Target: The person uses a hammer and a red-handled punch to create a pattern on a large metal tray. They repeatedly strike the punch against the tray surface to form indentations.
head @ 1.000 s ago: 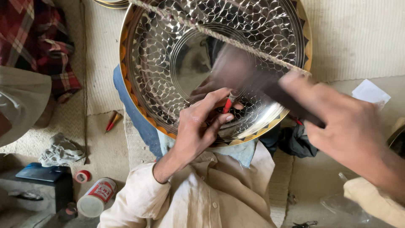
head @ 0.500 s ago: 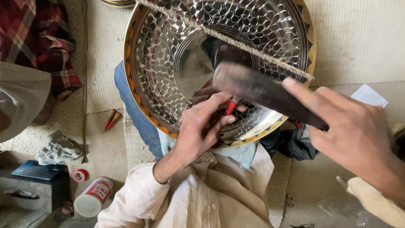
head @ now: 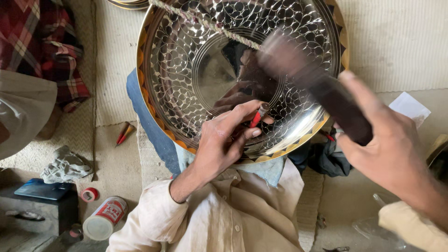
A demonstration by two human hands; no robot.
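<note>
A: What did each hand hold over the engraved metal tray (head: 186, 70)?

B: The left hand (head: 219, 144) pinched 1 red-handled chisel (head: 257, 116), tip against the tray's lower part. The right hand (head: 392, 149) gripped a blurred dark hammer (head: 317, 84) above the tray's right side.

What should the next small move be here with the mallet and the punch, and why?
Probably bring the dark mallet in the right hand down onto the red-handled punch. The left hand pinches the punch against the patterned metal tray, and the mallet is raised above it, blurred in motion.
</note>
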